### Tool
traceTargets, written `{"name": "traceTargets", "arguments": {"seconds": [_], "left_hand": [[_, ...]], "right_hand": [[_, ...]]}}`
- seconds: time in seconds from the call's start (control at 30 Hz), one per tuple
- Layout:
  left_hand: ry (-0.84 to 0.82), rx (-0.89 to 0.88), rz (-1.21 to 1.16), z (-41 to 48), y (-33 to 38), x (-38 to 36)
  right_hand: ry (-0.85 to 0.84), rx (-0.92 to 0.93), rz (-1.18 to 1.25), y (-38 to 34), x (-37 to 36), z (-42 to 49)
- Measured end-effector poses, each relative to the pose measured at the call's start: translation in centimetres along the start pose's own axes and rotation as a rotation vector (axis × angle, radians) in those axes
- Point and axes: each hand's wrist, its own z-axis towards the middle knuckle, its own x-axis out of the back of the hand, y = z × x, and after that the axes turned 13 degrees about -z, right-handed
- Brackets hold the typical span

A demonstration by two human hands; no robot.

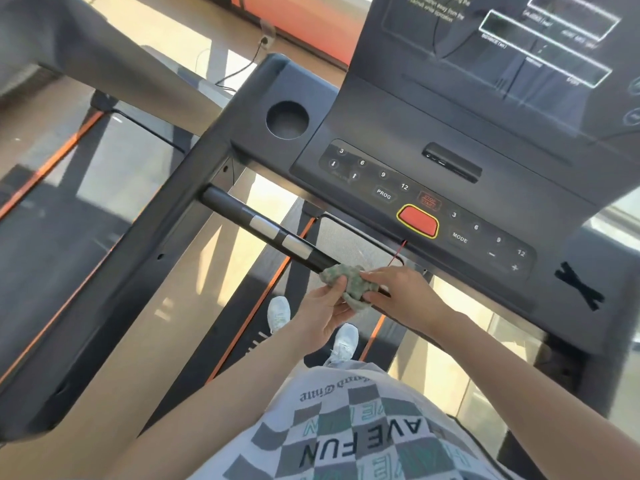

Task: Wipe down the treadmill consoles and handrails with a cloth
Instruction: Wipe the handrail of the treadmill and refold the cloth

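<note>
One crumpled green cloth [349, 280] is bunched round the black handrail [228, 206] under the front edge of the console [398, 157], hiding the bar there. The left hand [322, 310] grips its lower folds, thumb on top, and the right hand [398, 289] pinches its right side. Two silver pads [265, 226] show on the bar. The console's screen is cut off at the top.
</note>
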Motion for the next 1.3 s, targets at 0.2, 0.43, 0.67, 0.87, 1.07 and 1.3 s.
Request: {"name": "traceTargets", "arguments": {"seconds": [0.2, 0.43, 0.67, 0.87, 1.07, 1.3], "left_hand": [[0.029, -0.086, -0.056, 0.0, 1.1, 0.4], [0.169, -0.280, -0.078, 0.8, 6.1, 2.5], [0.291, -0.447, -0.158, 1.1, 12.6, 4.4], [0.331, -0.484, -0.197, 1.8, 16.5, 5.8], [0.411, -0.511, -0.228, 2.0, 18.8, 6.5], [0.352, -0.457, -0.154, 1.2, 18.6, 6.8]], "right_hand": [[-0.004, -0.041, 0.021, -1.6, -0.3, 2.3], [0.016, -0.053, 0.152, -4.5, 0.4, 6.1], [-0.010, -0.021, 0.302, -10.2, 1.7, 12.9], [-0.059, 0.027, 0.263, -14.2, 3.2, 18.9], [-0.012, 0.077, 0.217, -16.4, 3.3, 22.0], [0.061, 0.025, 0.278, -16.9, 2.7, 20.7]]}}
